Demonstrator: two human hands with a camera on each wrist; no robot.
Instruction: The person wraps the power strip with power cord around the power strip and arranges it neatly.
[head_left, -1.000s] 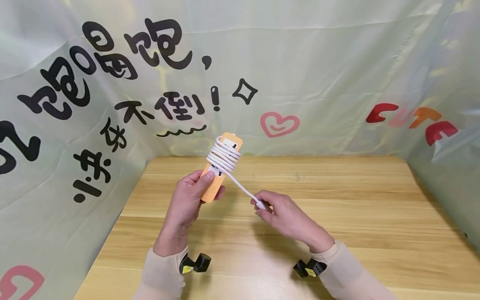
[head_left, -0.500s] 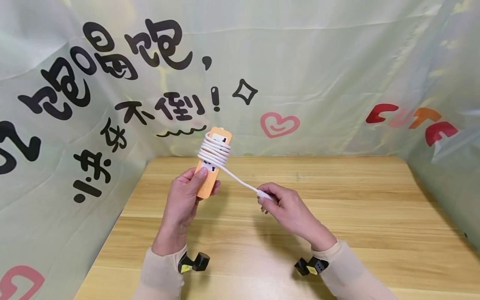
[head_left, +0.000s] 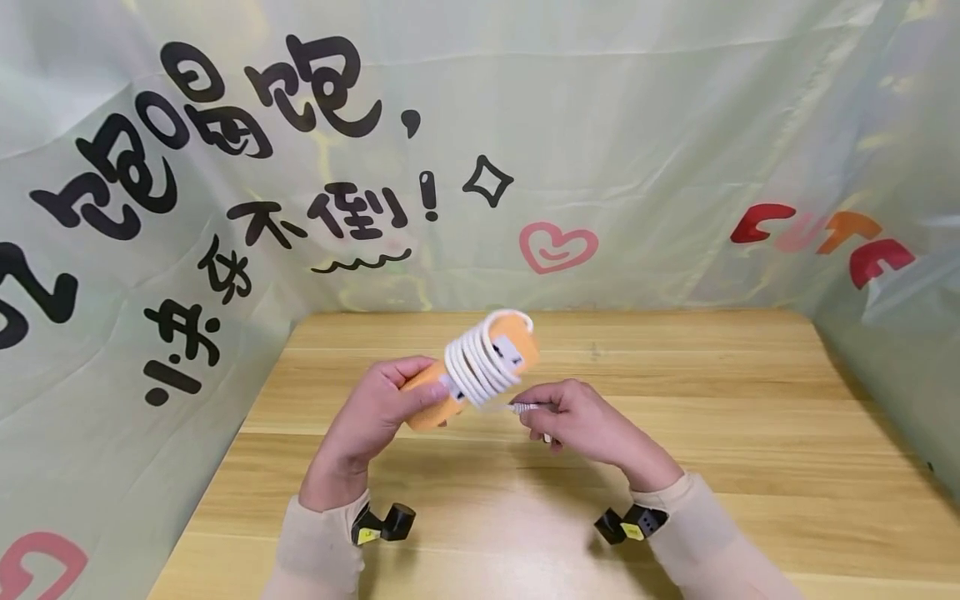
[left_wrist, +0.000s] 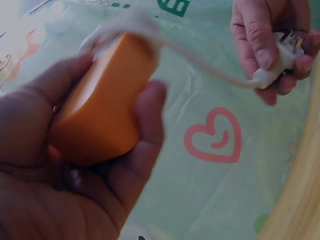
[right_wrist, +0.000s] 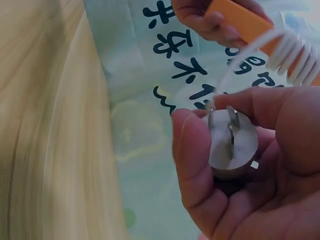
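My left hand (head_left: 386,404) grips the lower end of an orange power strip (head_left: 431,392), thumb on its socket face, and holds it tilted to the right above the table. White cord (head_left: 480,362) is wound in several turns around the strip's upper half. From the coils a short length of cord runs to a white plug (right_wrist: 232,145), which the fingers of my right hand (head_left: 581,421) pinch. In the right wrist view the plug's metal prongs show. The strip's far end is blurred in the left wrist view.
A light wooden table (head_left: 720,467) lies under both hands. Behind it and at its sides hangs a pale green cloth (head_left: 660,150) with black lettering and a pink heart (head_left: 558,247). Each wrist wears a small black camera (head_left: 384,523).
The power strip has turned clockwise from nearly upright and come down to the right, closer to the right hand. The cord span between coils and plug looks shorter. Both hands keep their hold.
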